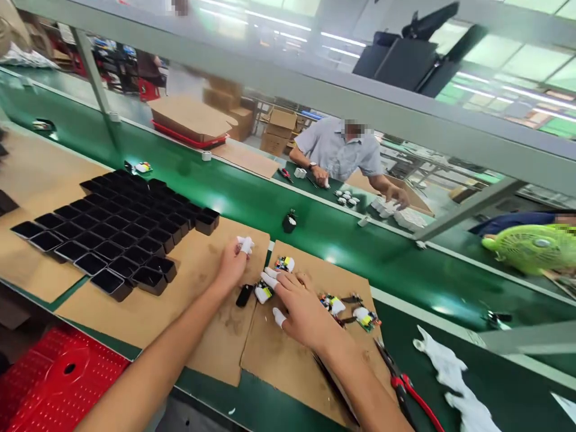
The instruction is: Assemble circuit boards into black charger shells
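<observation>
White finger cots cover some fingertips on both hands. My left hand is above the cardboard with its fingers drawn together; whatever they may hold is hidden. My right hand reaches over the cardboard, thumb and fingers apart. Its fingertips are beside a small circuit board with a white part and yellow tape; contact is unclear. A small black piece lies left of that board. Another circuit board sits just beyond the fingers, and more boards lie right of the hand.
Rows of black open boxes stand at left. Red-handled pliers and a white strip lie at right. A green conveyor belt carries scattered parts. Across it, a person handles white pieces near a green fan.
</observation>
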A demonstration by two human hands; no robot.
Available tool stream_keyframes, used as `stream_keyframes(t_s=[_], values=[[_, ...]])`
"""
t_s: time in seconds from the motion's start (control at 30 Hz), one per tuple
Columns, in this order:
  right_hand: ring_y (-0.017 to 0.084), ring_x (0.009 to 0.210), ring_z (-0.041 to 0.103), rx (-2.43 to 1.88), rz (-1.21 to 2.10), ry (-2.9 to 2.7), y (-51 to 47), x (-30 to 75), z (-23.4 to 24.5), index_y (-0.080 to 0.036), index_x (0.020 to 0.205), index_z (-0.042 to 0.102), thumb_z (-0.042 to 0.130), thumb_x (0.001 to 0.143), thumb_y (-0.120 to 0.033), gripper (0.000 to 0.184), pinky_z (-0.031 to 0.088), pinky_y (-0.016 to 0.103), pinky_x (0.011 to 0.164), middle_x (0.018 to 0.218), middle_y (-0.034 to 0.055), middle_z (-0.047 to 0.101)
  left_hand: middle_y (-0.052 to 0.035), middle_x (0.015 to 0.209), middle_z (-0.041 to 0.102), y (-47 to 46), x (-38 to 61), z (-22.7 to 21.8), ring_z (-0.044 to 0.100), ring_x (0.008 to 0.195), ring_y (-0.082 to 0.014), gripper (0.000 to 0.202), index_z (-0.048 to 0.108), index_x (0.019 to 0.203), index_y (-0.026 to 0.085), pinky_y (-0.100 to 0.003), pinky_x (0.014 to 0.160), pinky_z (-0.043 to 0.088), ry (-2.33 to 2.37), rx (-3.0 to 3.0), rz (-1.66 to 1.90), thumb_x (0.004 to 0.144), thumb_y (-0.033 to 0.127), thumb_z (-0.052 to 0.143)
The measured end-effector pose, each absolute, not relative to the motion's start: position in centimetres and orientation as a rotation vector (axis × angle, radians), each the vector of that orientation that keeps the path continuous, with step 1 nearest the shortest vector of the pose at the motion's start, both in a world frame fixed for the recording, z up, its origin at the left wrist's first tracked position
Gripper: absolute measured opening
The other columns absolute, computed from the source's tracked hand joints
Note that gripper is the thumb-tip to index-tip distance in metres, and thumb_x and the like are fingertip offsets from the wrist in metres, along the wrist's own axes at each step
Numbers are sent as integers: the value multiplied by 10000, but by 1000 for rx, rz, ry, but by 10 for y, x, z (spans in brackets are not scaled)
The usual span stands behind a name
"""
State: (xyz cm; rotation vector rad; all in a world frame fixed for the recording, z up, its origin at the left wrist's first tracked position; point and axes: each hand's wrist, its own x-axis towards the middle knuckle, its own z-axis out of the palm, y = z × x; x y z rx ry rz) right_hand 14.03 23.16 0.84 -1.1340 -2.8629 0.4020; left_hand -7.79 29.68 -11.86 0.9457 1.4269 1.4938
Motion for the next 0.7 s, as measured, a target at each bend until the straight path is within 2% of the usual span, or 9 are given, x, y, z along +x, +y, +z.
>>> stream_keyframes(t_s=[0.07,0.17,0.27,0.33,0.47,0.53,0.6,0.63,0.7], values=[[403,1518,580,-1075,479,-2904,237,129,-2,-194,1505,680,772,722,-45,802,354,589,1292,1570,189,692,-119,1382,745,292,-80,-117,769,1167,-275,385,706,1399,175,-490,993,689,1436,950,1485,1099,412,757],[384,1293,704,-1052,558,-2877,251,117,-7,-149,1269,782,760,742,-22,543,339,621,1287,1296,184,775,-115,1357,752,283,-85,-110,773,1142,-267,373,712,1383,171,-477,975,693,1453,964,1469,1100,411,756],[357,1168,719,-1003,648,-2769,245,118,1,-168,1024,804,802,706,-32,346,369,604,1265,1125,133,769,-106,1313,763,275,-89,-100,777,1098,-253,358,718,1356,167,-457,946,695,1480,976,1469,1105,421,748],[319,1085,722,-966,743,-2639,231,130,9,-205,1003,809,870,698,-113,324,467,531,1181,1064,84,767,-95,1258,770,270,-91,-93,776,1040,-234,346,724,1321,163,-430,907,693,1505,992,1477,1109,437,740],[270,1030,759,-993,889,-2153,198,186,19,-272,1300,794,882,867,-415,464,589,429,1008,1142,61,818,-45,1010,757,260,-87,-76,729,863,-196,330,734,1134,161,-366,808,639,1584,1076,1485,1121,486,681],[269,942,775,-1031,907,-1847,189,220,15,-259,1230,807,752,992,-620,436,627,421,892,1077,79,830,-30,889,735,247,-84,-64,704,811,-211,352,736,1039,182,-354,771,596,1626,1159,1462,1089,524,665],[255,817,763,-1057,918,-1583,186,247,6,-249,1126,819,636,1054,-722,512,641,408,780,950,79,817,-31,853,737,223,-84,-51,699,800,-241,360,755,1012,210,-369,766,570,1666,1261,1414,1005,568,717],[251,798,761,-1065,920,-1471,186,256,0,-251,1097,821,627,1060,-738,526,650,406,768,927,76,813,-34,869,747,208,-87,-45,701,809,-256,367,768,1031,224,-389,788,568,1690,1314,1388,961,584,752],[248,802,761,-1067,921,-1302,187,268,-12,-256,1041,824,721,1004,-755,511,671,403,777,928,69,818,-53,942,753,171,-100,-37,704,883,-303,397,774,1121,248,-462,886,567,1773,1387,1366,920,591,778]])
